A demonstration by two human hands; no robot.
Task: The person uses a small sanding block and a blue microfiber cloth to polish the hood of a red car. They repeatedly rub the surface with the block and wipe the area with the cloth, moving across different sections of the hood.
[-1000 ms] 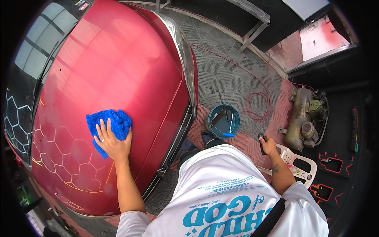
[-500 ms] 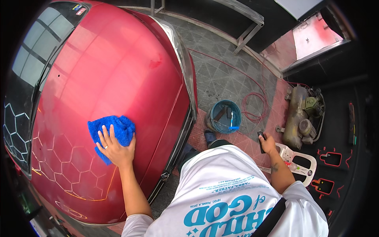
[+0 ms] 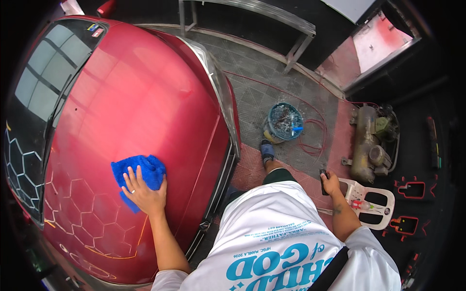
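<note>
My left hand point(image 3: 145, 191) lies flat, fingers apart, on a blue microfiber cloth point(image 3: 153, 169). The folded, bunched cloth rests on the red car hood point(image 3: 141, 106), whose lower left part shows pale reflected hexagon lines. Out to the right, my right hand point(image 3: 331, 183) is closed around a small black block-like object point(image 3: 323, 180); its exact kind is not clear. My sandalled foot point(image 3: 267, 149) stands beside a blue bucket point(image 3: 280, 107) on the floor. The liquid in the bucket looks stirred up, and something blue shows at its right side.
A pale plastic chair point(image 3: 388, 206) with a bottle on it stands by my right arm. Beyond it sits an air compressor point(image 3: 366, 140). A red hose point(image 3: 315, 145) curls on the tiled floor point(image 3: 255, 104). A metal frame point(image 3: 291, 22) runs along the far wall.
The bucket has slid away from me, with my foot now plainly beside it, and its liquid has turned choppy. My left hand and the cloth remain at nearly the same place on the hood.
</note>
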